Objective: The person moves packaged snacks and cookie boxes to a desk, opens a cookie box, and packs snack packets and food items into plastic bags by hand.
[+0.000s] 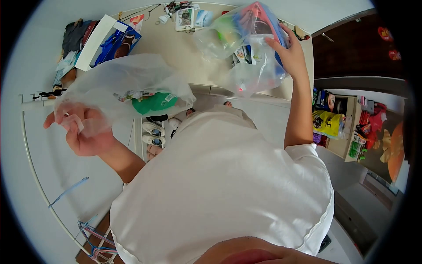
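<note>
My left hand (88, 130) pinches the end of a thin, translucent plastic bag (132, 72) off the table's front edge. Inside that bag show a green round item (154, 104) and some printed packets. My right hand (288, 53) is on a second clear plastic bag (259, 75) at the right of the table, its fingers curved over the bag's upper side. Blue and pink-red items (263, 20) lie in it, along with small packets (242, 55). Whether the right fingers grip the bag or the item within is hard to see.
On the cream table (169, 44) stand an opened blue and white box (112, 44), a white framed card (184, 19) and small odds and ends. Clothes rail (33, 158) with hangers at left. Shoes (154, 134) sit below. Packed shelves (336, 119) stand right, beside a dark door (358, 48).
</note>
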The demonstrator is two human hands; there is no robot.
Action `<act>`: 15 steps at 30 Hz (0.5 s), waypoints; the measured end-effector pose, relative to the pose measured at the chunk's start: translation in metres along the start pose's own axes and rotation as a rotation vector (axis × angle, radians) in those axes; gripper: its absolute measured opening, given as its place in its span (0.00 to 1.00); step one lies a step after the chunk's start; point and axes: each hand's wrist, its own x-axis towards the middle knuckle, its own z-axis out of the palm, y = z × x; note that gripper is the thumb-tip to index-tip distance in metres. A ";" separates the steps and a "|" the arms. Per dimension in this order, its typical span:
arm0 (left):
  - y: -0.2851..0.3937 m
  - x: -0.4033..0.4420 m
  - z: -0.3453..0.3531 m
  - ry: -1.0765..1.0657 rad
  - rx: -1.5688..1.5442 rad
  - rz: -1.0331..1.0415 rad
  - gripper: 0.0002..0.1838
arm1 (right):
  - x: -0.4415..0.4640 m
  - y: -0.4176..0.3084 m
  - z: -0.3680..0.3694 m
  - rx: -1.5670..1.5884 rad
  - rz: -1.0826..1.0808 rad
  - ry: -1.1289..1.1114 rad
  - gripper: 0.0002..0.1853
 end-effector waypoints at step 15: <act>-0.021 0.031 0.006 -0.135 -0.034 -0.099 0.30 | 0.002 0.023 -0.004 -0.300 -0.152 0.214 0.42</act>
